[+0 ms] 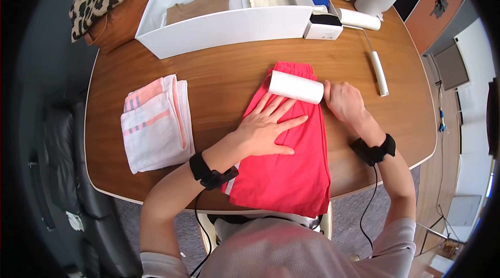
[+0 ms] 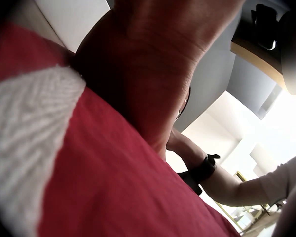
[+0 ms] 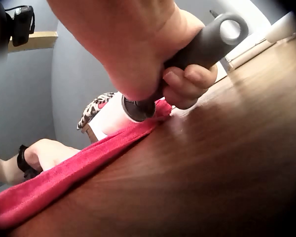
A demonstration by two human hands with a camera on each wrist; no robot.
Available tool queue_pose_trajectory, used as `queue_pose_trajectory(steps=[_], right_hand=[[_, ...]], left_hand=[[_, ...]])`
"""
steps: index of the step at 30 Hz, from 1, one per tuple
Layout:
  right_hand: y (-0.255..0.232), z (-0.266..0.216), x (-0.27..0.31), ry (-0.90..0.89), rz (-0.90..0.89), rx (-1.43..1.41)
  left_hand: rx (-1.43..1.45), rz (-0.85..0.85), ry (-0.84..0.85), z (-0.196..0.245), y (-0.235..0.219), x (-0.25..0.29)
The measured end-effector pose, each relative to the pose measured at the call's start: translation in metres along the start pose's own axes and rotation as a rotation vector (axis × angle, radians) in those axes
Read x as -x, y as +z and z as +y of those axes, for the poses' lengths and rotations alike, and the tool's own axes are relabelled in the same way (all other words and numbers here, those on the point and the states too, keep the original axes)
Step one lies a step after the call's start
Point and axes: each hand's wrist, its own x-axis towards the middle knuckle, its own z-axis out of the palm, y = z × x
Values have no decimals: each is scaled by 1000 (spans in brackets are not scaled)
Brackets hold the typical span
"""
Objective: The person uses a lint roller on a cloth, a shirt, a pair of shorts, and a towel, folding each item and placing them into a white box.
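Note:
Red shorts [image 1: 284, 184] with a gathered waistband lie flat on the table, waistband away from me. My left hand [image 1: 264, 131] rests on them with fingers spread, its fingertips right at the white lint roller [image 1: 297, 87]. The roller lies across the shorts just below the waistband. At its right end my right hand [image 1: 345, 102] grips the handle; the right wrist view shows that dark handle [image 3: 207, 44] with a hole in its end. A white ribbed stripe [image 2: 34, 128] on the shorts' side fills the near part of the left wrist view.
Left of the shorts sits a folded white and pink towel [image 1: 156, 127]. A long white box [image 1: 224, 30] with folded cloths stands at the back, beside a small box [image 1: 324, 30]. Another white roller [image 1: 379, 72] lies to the right. A brown bag [image 1: 112, 28] stands back left.

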Motion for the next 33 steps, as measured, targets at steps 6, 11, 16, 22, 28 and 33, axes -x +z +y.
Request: queue_pose_trajectory(steps=[6,11,16,22,28,33], right_hand=[[-1,10,-19,108,-97,-31],[-3,24,-35,212,-139,-31],[-21,18,-36,145,63,-67],[-25,-27,-24,-24,84,-70],[-9,-21,-36,41,-3,-46],[-1,-1,-59,207,-71,-86]], left_hand=[[-19,18,10,2,-3,0],[-35,-34,11,6,-7,-2],[-58,-42,21,3,-5,-3],[-65,-117,-44,5,-7,-2],[-51,-47,10,3,-5,-2],[-36,-52,4,5,-6,-3]])
